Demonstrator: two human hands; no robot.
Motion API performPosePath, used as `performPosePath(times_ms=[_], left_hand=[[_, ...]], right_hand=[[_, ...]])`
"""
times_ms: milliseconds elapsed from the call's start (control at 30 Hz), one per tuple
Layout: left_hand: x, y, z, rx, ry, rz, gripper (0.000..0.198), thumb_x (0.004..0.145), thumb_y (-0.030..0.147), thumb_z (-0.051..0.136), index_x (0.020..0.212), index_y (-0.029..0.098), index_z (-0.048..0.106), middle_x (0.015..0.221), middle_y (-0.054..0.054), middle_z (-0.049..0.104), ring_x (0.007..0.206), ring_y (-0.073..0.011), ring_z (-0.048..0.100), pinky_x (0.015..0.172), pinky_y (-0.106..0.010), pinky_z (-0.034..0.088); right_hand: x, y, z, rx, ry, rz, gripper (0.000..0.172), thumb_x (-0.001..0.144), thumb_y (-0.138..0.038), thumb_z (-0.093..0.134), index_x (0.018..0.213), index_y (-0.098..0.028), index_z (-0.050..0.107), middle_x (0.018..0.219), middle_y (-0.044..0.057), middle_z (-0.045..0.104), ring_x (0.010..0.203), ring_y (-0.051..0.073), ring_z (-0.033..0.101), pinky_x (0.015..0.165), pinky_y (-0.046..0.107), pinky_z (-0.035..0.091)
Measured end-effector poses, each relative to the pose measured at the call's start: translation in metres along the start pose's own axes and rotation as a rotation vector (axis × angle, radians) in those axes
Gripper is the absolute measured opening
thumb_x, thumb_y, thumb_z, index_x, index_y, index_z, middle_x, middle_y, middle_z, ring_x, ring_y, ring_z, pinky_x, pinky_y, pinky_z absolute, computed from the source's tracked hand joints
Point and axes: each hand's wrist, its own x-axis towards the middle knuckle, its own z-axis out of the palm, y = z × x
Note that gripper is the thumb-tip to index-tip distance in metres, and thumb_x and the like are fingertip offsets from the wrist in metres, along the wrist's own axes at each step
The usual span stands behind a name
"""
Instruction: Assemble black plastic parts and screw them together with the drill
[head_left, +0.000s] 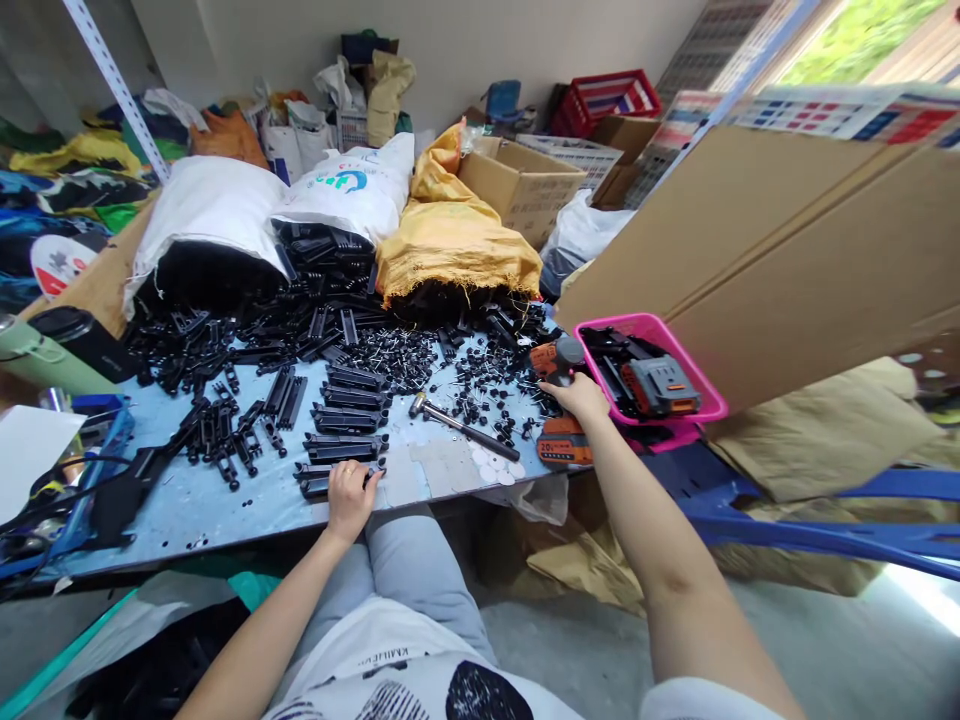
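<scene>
My right hand (583,400) is closed around the handle of an orange and grey cordless drill (553,358). The drill stands on its battery base at the table's right front edge, its chuck end hidden from me. Several long black plastic parts (346,420) lie in a row in front of me. At the near end of that row, my left hand (351,505) grips the end of the closest black plastic part (315,485), with fingers and thumb over it. A hammer (465,428) with a dark handle lies between my hands.
Small screws (394,355) and black pieces (480,385) are heaped behind the hammer. White sacks (341,190) and a yellow sack (457,245) spill black parts at the back. On the right stands a pink basket (709,385) holding a battery. Loose black parts and a blue tray (112,440) lie left.
</scene>
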Motion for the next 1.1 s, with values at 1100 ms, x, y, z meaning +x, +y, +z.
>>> performPosePath(times_ms=[1100], left_hand=[[-0.037,-0.018,-0.083,-0.604,-0.091,-0.668,0.029,0.078,0.039,0.06,0.1,0.02,0.06,0.099,-0.01,0.063,0.089,-0.0228,0.062,0.084,-0.04,0.049]], right_hand=[[-0.111,-0.325,0.113,-0.024,-0.457,-1.154,0.031,0.075,-0.013,0.058,0.106,-0.009,0.062,0.11,0.014,0.061,0.102,0.023,0.054,0.091,0.029,0.039]])
